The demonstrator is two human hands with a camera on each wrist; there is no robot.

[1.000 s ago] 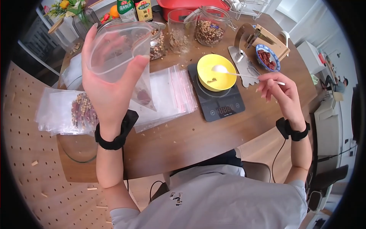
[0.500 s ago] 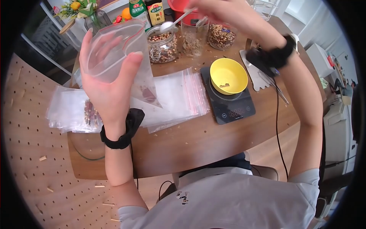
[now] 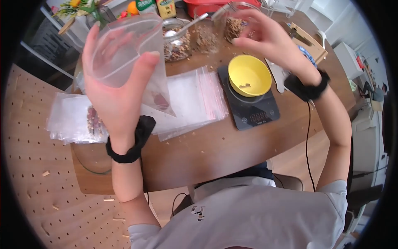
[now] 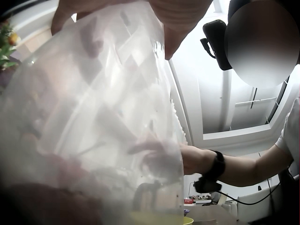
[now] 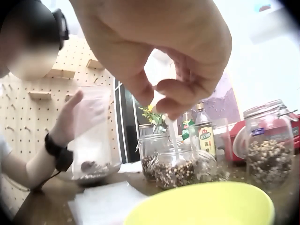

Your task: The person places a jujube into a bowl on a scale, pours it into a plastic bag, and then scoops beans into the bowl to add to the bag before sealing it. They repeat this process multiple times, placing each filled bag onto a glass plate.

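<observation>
My left hand (image 3: 118,89) holds a clear plastic bag (image 3: 159,79) upright with its mouth spread between thumb and fingers; dark red pieces lie in its bottom corner. The bag (image 4: 103,112) fills much of the left wrist view. A white spoon (image 3: 192,25) leans in an open glass jar (image 3: 177,49) of mixed beans. My right hand (image 3: 269,41) hovers right of the spoon, loosely curved, with a gap between them in the head view; in the right wrist view the handle (image 5: 173,133) shows just below the fingers. A yellow bowl (image 3: 253,76) with a few bits stands on a black scale (image 3: 257,116).
Flat plastic bags (image 3: 188,97) lie in front of the jars; filled bags (image 3: 68,118) are at the left. Another bean jar (image 5: 269,161), a red basin (image 3: 199,7), sauce bottles (image 3: 166,9) and a wooden slicer (image 3: 309,43) stand farther back.
The spoon has gone from over the yellow bowl into the bean jar. My right hand moved up and left with it, then drew back right from the handle. My left hand still holds the bag.
</observation>
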